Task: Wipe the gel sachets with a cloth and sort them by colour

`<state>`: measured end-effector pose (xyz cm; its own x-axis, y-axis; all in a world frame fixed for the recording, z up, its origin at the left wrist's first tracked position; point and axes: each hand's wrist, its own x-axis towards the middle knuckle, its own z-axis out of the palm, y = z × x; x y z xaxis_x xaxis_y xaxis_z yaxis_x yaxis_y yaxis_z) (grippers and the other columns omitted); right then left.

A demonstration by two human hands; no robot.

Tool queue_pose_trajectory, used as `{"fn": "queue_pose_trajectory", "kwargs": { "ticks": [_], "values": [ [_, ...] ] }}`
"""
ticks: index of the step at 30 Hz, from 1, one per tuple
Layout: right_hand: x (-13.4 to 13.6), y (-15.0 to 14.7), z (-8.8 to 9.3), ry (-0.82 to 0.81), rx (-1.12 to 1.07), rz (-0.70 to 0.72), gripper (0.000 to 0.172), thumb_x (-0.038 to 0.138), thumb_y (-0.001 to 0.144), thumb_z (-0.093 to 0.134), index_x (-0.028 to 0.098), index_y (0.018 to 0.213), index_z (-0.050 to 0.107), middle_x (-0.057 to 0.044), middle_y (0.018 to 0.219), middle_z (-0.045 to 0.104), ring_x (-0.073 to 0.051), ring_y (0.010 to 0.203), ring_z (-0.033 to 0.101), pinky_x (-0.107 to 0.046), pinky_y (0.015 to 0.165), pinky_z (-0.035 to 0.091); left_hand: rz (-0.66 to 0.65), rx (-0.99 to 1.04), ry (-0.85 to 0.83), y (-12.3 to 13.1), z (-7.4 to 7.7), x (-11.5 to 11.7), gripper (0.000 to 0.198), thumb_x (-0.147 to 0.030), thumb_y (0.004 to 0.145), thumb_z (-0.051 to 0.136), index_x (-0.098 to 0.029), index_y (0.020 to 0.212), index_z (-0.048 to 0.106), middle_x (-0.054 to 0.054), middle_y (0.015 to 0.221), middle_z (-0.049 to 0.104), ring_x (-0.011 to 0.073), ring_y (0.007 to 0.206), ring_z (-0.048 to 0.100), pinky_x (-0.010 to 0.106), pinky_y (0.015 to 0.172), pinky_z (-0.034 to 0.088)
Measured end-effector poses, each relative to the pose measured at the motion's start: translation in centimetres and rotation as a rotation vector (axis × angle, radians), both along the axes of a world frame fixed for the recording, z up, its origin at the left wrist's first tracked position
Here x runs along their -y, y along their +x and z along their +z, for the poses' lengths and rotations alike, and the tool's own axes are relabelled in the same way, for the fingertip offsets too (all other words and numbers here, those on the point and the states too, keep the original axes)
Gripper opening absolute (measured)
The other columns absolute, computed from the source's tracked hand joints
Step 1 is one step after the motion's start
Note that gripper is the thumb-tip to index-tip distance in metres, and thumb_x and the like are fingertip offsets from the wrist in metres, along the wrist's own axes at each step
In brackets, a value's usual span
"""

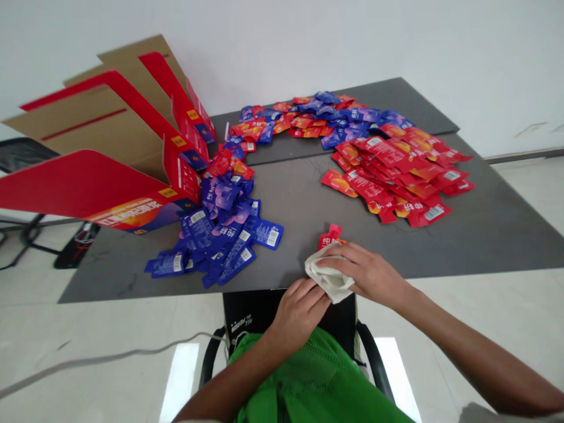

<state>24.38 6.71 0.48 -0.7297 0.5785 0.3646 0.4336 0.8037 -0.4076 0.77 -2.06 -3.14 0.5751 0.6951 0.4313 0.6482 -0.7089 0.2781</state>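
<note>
My right hand (368,271) is closed on a folded white cloth (324,271), pressing it over a red pouch (329,234) near the table's front edge. Only the pouch's spouted top end shows beyond the cloth. Next to it, my left hand (303,308) is at the table edge with its fingers curled together against the cloth's near side. What those fingers grip is hidden; it may be the covered end of the pouch, but I cannot tell.
A heap of red pouches (396,170) lies at the right of the grey table (291,188). Purple pouches (224,229) are piled at the left, beside open red cartons (145,200). Mixed red and purple pouches (308,117) line the back. A cable (132,353) crosses at lower left.
</note>
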Motion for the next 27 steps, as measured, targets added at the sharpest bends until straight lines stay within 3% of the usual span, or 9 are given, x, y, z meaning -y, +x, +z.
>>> {"fn": "queue_pose_trajectory", "kwargs": {
  "ticks": [4,9,11,14,17,20,23,27],
  "values": [
    [-4.1,-0.1,-0.9,0.022,0.098,-0.095,0.056,0.008,0.092,0.066,0.027,0.145,0.065,-0.009,0.139,0.072,-0.028,0.123,0.067,-0.042,0.101,0.059,-0.003,0.018,0.05,-0.4,-0.4,0.1,0.025,-0.017,0.113,0.052,-0.017,0.119,0.076,0.008,0.136,0.078,0.0203,0.134,0.069,0.036,0.106,0.054],
    [-9.0,0.2,0.2,0.104,0.134,-0.235,0.048,0.014,0.095,0.067,0.024,0.142,0.068,-0.012,0.137,0.072,-0.031,0.122,0.068,-0.045,0.1,0.059,0.013,0.015,0.029,-0.3,-0.7,0.1,0.024,-0.017,0.113,0.053,-0.019,0.109,0.077,0.006,0.139,0.077,0.0181,0.134,0.07,0.035,0.104,0.055],
    [-8.6,0.5,1.3,0.172,0.021,-0.312,0.047,0.019,0.098,0.068,0.025,0.144,0.067,-0.013,0.138,0.071,-0.031,0.124,0.068,-0.046,0.104,0.057,0.02,0.025,0.03,-0.2,-0.7,0.1,0.025,-0.017,0.113,0.053,-0.019,0.107,0.077,0.005,0.139,0.077,0.0182,0.134,0.07,0.035,0.104,0.055],
    [-5.4,0.6,3.1,0.217,-0.13,-0.323,0.05,0.025,0.101,0.068,0.029,0.15,0.062,-0.012,0.14,0.07,-0.03,0.125,0.068,-0.045,0.106,0.056,0.025,0.036,0.031,-0.1,-0.5,0.2,0.027,-0.017,0.114,0.051,-0.019,0.106,0.077,0.006,0.139,0.077,0.0188,0.134,0.07,0.035,0.103,0.054],
    [-1.0,0.2,3.6,0.159,-0.033,-0.15,0.052,0.018,0.101,0.066,0.029,0.151,0.06,-0.01,0.142,0.071,-0.028,0.123,0.069,-0.041,0.1,0.058,0.03,0.039,0.011,0.1,-0.1,0.1,0.025,-0.017,0.112,0.054,-0.019,0.104,0.078,0.006,0.124,0.083,0.02,0.122,0.076,0.036,0.102,0.054],
    [1.7,-0.4,2.3,0.093,0.066,-0.006,0.05,0.012,0.099,0.064,0.027,0.147,0.062,-0.008,0.137,0.074,-0.026,0.121,0.069,-0.038,0.097,0.059,0.034,0.033,-0.033,0.2,0.3,0.0,0.026,-0.017,0.111,0.057,-0.019,0.095,0.077,0.003,0.096,0.084,0.0184,0.095,0.079,0.035,0.099,0.055],
    [1.0,-0.5,0.5,0.046,0.083,-0.02,0.05,0.011,0.097,0.066,0.028,0.144,0.064,-0.008,0.136,0.074,-0.026,0.122,0.068,-0.038,0.099,0.059,0.03,0.047,-0.048,0.2,0.3,0.1,0.028,-0.017,0.112,0.054,-0.019,0.096,0.077,0.004,0.106,0.085,0.019,0.104,0.079,0.035,0.099,0.055],
    [-3.3,0.1,-0.3,0.028,0.122,-0.126,0.052,0.012,0.096,0.065,0.028,0.146,0.064,-0.01,0.14,0.072,-0.029,0.122,0.067,-0.043,0.102,0.058,0.03,0.064,-0.047,0.0,0.0,0.2,0.032,-0.017,0.114,0.049,-0.02,0.098,0.077,0.006,0.136,0.079,0.0197,0.133,0.071,0.036,0.103,0.054]
  ]
}}
